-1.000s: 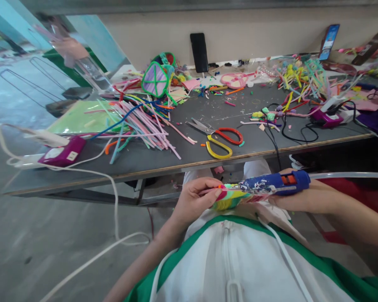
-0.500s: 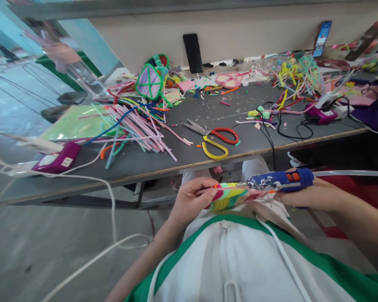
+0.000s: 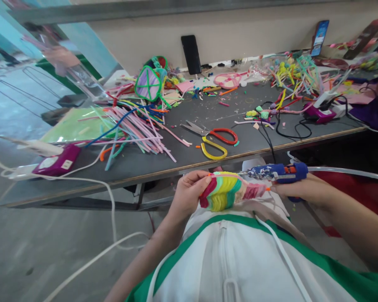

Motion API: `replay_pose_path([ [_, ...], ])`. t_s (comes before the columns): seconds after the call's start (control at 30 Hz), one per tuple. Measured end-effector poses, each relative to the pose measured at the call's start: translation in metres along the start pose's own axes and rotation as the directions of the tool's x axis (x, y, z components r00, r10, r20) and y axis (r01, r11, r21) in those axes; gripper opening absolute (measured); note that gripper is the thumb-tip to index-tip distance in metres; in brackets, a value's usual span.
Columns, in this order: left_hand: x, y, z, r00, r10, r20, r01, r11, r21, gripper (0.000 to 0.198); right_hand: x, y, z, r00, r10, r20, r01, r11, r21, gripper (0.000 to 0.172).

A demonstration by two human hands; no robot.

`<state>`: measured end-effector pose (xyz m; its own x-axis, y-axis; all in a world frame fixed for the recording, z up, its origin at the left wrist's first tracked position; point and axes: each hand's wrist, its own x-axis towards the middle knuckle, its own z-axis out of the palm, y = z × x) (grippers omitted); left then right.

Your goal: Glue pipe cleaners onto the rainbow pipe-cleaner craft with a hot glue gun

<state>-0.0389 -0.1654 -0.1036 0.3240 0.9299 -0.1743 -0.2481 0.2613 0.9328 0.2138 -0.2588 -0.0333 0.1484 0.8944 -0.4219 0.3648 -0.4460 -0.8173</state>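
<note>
My left hand [image 3: 191, 191] pinches the left end of a striped pipe-cleaner piece [image 3: 222, 193] in yellow, teal, magenta and pink, held above my lap. A blue hot glue gun [image 3: 275, 173] lies in my right hand [image 3: 302, 191], its nozzle pointing left at the upper edge of the piece. Whether the nozzle touches it I cannot tell. The fingers of my right hand are mostly hidden behind the gun, near the narrow pink end of the piece. On the table in front, a pair of scissors [image 3: 208, 138] with red and yellow handles lies open.
Many pink pipe cleaners [image 3: 138, 130] lie on the table [image 3: 164, 165] at left, beside a purple socket block [image 3: 58, 160]. A black phone [image 3: 191, 54] leans on the back wall. At right are another purple socket block [image 3: 319, 112], black cords and a purple-sleeved person's arm [image 3: 371, 111].
The striped piece has been tilted so its broad face shows more fully. The glue gun has shifted slightly left and up. Both hands keep their hold.
</note>
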Motion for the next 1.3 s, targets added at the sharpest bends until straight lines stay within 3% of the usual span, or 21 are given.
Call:
replay_pose_path([
  [0.07, 0.003, 0.0, 0.001, 1.0, -0.017, -0.005, 0.017, 0.999, -0.036, 0.016, 0.006, -0.001, 0.0, 0.997, 0.075, 0.005, -0.075, 0.997, 0.005, 0.021],
  [0.13, 0.005, 0.0, 0.0, 1.0, -0.025, -0.009, 0.025, 0.999, -0.046, 0.017, 0.012, 0.0, 0.001, 0.997, 0.075, 0.025, -0.076, 0.997, 0.011, 0.022],
  [0.3, 0.011, -0.002, -0.002, 0.998, -0.038, -0.045, 0.034, 0.994, -0.101, 0.015, 0.023, 0.014, 0.004, 1.0, -0.003, -0.002, 0.003, 1.0, 0.015, 0.027],
  [0.4, 0.014, -0.003, -0.002, 0.996, -0.051, -0.072, 0.042, 0.992, -0.119, 0.016, 0.024, 0.023, 0.01, 0.989, -0.132, -0.069, 0.123, 0.984, -0.126, 0.021],
  [0.53, 0.014, -0.002, 0.001, 0.994, -0.058, -0.091, 0.048, 0.994, -0.102, 0.021, 0.023, 0.018, 0.028, 0.914, -0.404, 0.027, 0.387, 0.85, -0.357, 0.018],
  [0.67, 0.013, -0.001, 0.004, 0.995, -0.05, -0.092, 0.041, 0.995, -0.091, 0.021, 0.026, 0.007, 0.046, 0.827, -0.558, 0.062, 0.519, 0.719, -0.463, 0.016],
  [1.0, 0.012, -0.003, 0.002, 0.996, -0.046, -0.082, 0.038, 0.995, -0.096, 0.02, 0.039, 0.009, 0.058, 0.787, -0.615, 0.05, 0.527, 0.626, -0.575, 0.019],
  [1.3, 0.013, -0.002, 0.002, 0.996, -0.051, -0.071, 0.045, 0.994, -0.096, 0.018, 0.037, 0.013, 0.056, 0.687, -0.714, 0.137, 0.595, 0.444, -0.67, 0.01],
])
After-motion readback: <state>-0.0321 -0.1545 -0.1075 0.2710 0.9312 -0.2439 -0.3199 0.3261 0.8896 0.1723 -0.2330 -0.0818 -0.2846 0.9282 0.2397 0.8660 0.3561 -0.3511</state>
